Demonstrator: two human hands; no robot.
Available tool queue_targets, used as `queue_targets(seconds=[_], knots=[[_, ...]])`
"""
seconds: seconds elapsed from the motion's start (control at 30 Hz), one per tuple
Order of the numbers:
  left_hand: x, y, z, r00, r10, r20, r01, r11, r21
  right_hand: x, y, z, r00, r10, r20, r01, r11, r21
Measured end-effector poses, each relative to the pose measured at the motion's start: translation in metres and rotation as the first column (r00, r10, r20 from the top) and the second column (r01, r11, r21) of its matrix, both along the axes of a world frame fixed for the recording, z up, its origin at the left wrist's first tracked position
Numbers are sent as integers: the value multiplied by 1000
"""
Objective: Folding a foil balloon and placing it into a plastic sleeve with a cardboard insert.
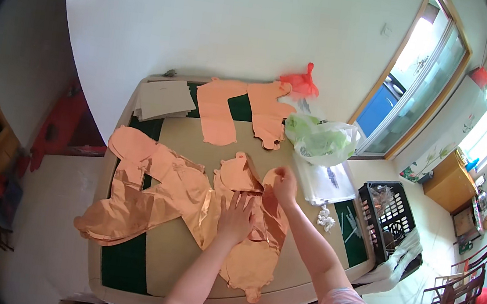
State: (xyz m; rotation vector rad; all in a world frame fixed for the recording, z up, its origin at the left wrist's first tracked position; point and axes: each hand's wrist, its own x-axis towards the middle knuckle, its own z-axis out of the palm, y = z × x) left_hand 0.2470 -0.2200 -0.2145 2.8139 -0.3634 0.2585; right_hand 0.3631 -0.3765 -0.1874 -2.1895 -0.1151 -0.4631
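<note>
A flat copper-coloured foil balloon (250, 263) with rounded ends and small tabs lies in front of me, creased and partly folded over. My left hand (236, 217) rests on its middle with the fingers spread. At the balloon's right edge, my right hand (284, 187) is closed, its fingers gripping the foil; the fingertips are partly hidden. To the left spreads a heap of crumpled copper foil balloons (159, 184), overlapping one another. Two stacks of smoother flat foil balloons (217, 115) lie toward the far edge of the table.
Grey-brown cardboard sheets (164, 100) are stacked at the far left. A red plastic bag (302, 83), a pale green-white bag (322, 139), clear plastic sleeves (325, 184) and a small white bundle (325, 219) are along the right. A black crate (386, 214) stands beside the table (179, 266).
</note>
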Motion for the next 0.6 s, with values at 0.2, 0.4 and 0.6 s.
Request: queue_targets(seconds=[0.2,0.4,0.6], knots=[[2,-4,1,998,-9,-58,7,999,-37,2,-12,-25,938,345,39,-316,896,-312],[-2,2,-1,999,20,-27,-21,999,-36,-51,14,29,952,290,-98,-304,936,-178],[1,-2,1,999,20,-50,-23,997,-67,-57,-4,-4,868,496,28,-405,738,-540]])
